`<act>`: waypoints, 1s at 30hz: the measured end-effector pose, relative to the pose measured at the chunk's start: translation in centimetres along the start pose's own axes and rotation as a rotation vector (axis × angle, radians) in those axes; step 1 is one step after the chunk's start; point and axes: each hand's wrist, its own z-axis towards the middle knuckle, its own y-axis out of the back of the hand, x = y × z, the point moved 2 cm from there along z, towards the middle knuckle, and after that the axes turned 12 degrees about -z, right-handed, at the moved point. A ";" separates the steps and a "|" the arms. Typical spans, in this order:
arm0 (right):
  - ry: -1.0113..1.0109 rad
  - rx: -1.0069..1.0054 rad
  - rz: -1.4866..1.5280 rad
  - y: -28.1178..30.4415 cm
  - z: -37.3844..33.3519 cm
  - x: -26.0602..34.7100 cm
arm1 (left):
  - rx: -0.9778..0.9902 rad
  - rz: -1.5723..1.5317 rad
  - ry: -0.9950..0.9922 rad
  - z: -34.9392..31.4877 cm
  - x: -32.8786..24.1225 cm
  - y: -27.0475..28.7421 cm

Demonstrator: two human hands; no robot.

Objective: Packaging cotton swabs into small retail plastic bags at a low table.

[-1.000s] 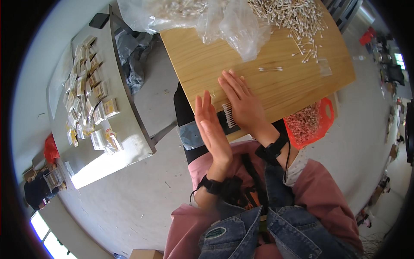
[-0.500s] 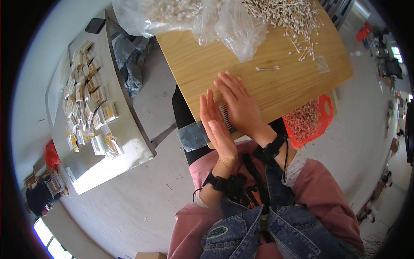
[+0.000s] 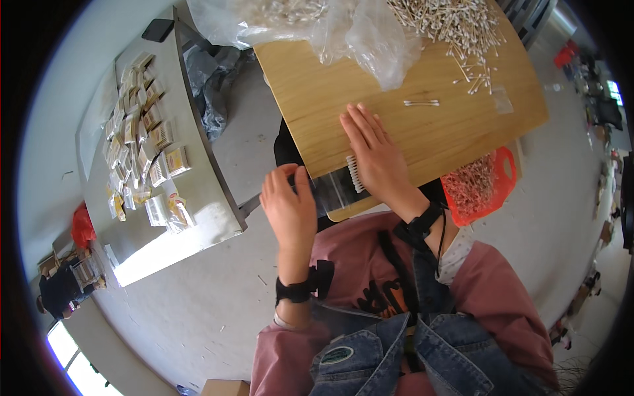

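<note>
Wooden and pale, the desk (image 3: pixel 409 132) fills the upper middle of the head view, its near edge bending toward a person in a pink top and denim dungarees. Grey and long, a second table (image 3: pixel 198 165) stands to the left, well apart, carrying rows of small packets (image 3: pixel 142 145) and a dark phone (image 3: pixel 158 30) at its far end. Crumpled clear plastic sheeting (image 3: pixel 356 33) lies over the far side of the desk, beside a broad heap of cotton swabs (image 3: pixel 456 26); two loose swabs (image 3: pixel 421 103) lie apart from the heap. A red basket (image 3: pixel 479 185) of swabs hangs below the desk's right edge. At the near edge, a clear plastic bag (image 3: pixel 333 191) juts out over the person's lap. The right hand (image 3: pixel 373 155) lies flat and open, fingers spread, pressing down on a neat row of swabs (image 3: pixel 354 173) at the bag's mouth. The left hand (image 3: pixel 287 211) pinches the bag's outer end between thumb and curled fingers. Both wrists wear black straps.
</note>
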 end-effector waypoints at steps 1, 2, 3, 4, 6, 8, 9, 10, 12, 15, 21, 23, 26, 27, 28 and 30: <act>0.001 -0.002 0.001 0.0 0.0 0.1 | -0.002 0.001 -0.001 -0.3 -0.3 -0.5; -0.005 -0.007 0.006 -0.1 0.0 0.1 | -0.023 0.026 -0.095 -0.8 -0.9 -1.0; -0.012 -0.011 0.012 -0.1 0.0 0.2 | -0.044 0.051 -0.188 -1.2 -1.4 -1.2; -0.016 -0.010 0.010 -0.2 -0.1 0.0 | 0.013 0.008 -0.118 -1.4 -1.7 -1.2; -0.018 -0.013 -0.006 -0.4 -0.3 -0.3 | 0.054 0.079 -0.205 -1.7 -2.5 -0.1; -0.019 -0.019 -0.005 -0.4 -0.2 -0.2 | 0.084 0.153 -0.288 -1.7 -2.6 0.7; -0.021 -0.025 -0.005 -0.3 -0.2 -0.1 | 0.171 0.124 -0.303 -1.7 -2.3 0.8; -0.017 -0.024 -0.004 -0.3 -0.1 0.0 | 0.255 0.096 -0.316 -1.8 -2.1 0.7; -0.021 -0.037 0.002 -0.2 -0.1 0.3 | 0.262 0.077 -0.343 -1.4 -1.8 0.6; 0.000 -0.019 -0.019 -0.2 -0.4 1.0 | 0.270 0.050 -0.391 -1.0 -1.5 0.2; -0.004 -0.005 -0.024 -0.1 -0.4 1.3 | 0.292 -0.002 -0.421 -0.3 -1.4 0.1; -0.008 -0.005 -0.021 -0.1 -0.4 1.4 | 0.310 -0.016 -0.416 0.0 -1.5 0.2; -0.015 -0.008 -0.016 -0.2 -0.4 1.7 | 0.336 -0.028 -0.455 0.3 -1.5 0.1; -0.017 -0.011 -0.016 -0.3 -0.4 1.8 | 0.338 -0.040 -0.465 0.3 -1.3 0.0; -0.017 -0.010 -0.018 -0.3 -0.3 1.8 | 0.340 -0.052 -0.477 0.3 -1.2 -0.1; -0.016 -0.009 -0.014 -0.3 -0.3 1.9 | 0.334 -0.073 -0.484 0.2 -0.9 -0.2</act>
